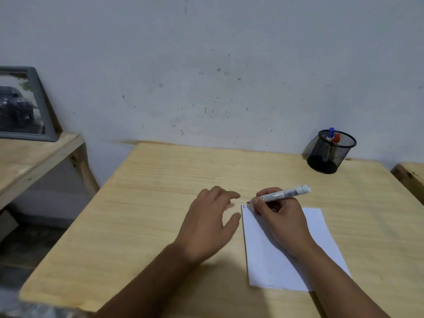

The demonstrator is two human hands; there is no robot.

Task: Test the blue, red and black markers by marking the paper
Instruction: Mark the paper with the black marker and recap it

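My right fingers [260, 198] clamp the black marker [283, 194], tip at the paper [270, 255] corner for marking; left hand [210, 222] hovers spread, empty.

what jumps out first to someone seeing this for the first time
The right hand grips an uncapped marker, tip at the far left corner of the white paper. The left hand hovers beside it, and a black mesh cup holding blue- and red-capped markers stands by the wall.

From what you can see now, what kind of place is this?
Probably a plain home or office desk corner: a bare wooden table against a scuffed wall, a mesh pen holder with markers, and a framed picture on a side shelf.
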